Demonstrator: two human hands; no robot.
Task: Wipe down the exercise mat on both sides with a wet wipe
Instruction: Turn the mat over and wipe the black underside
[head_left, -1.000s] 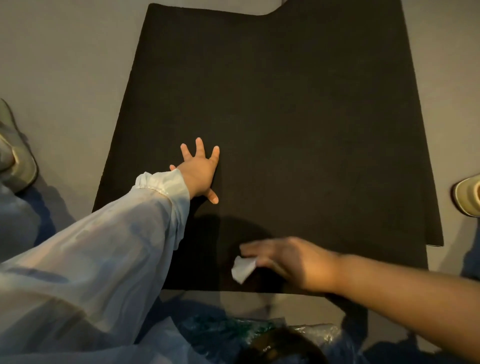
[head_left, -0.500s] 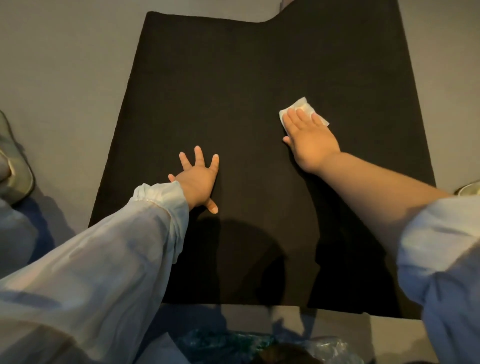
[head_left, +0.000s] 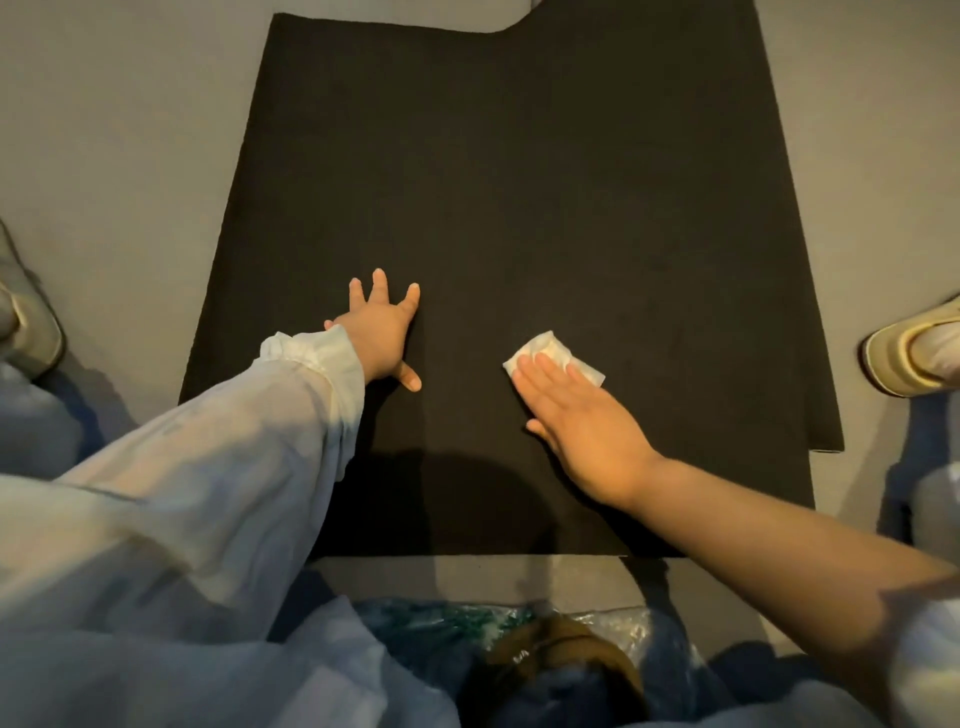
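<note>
A view from above, looking down at a person's two arms reaching over a black exercise mat (head_left: 519, 208) that lies flat on a grey floor (head_left: 119, 130). The mat fills the middle of the view and runs from the near edge to the far edge.

The left hand (head_left: 382, 332) rests palm down on the mat, left of centre, its fingers spread wide and straight, holding nothing. A loose, pale, sheer sleeve (head_left: 218, 457) covers that arm down to the wrist.

The right hand (head_left: 582, 415) lies flat on the mat, right of centre, with its forearm bare. Its straight fingers (head_left: 540, 371), held close together, press down on a white wet wipe (head_left: 553, 351). The crumpled wipe shows beyond the fingertips, on the far side of the hand, touching the mat.

A pale shoe (head_left: 31, 317) sits on the floor at the left edge, off the mat, and another pale shoe (head_left: 914, 353) at the right edge, just beside the mat. A dark shadow falls on the near part of the mat between the arms.
</note>
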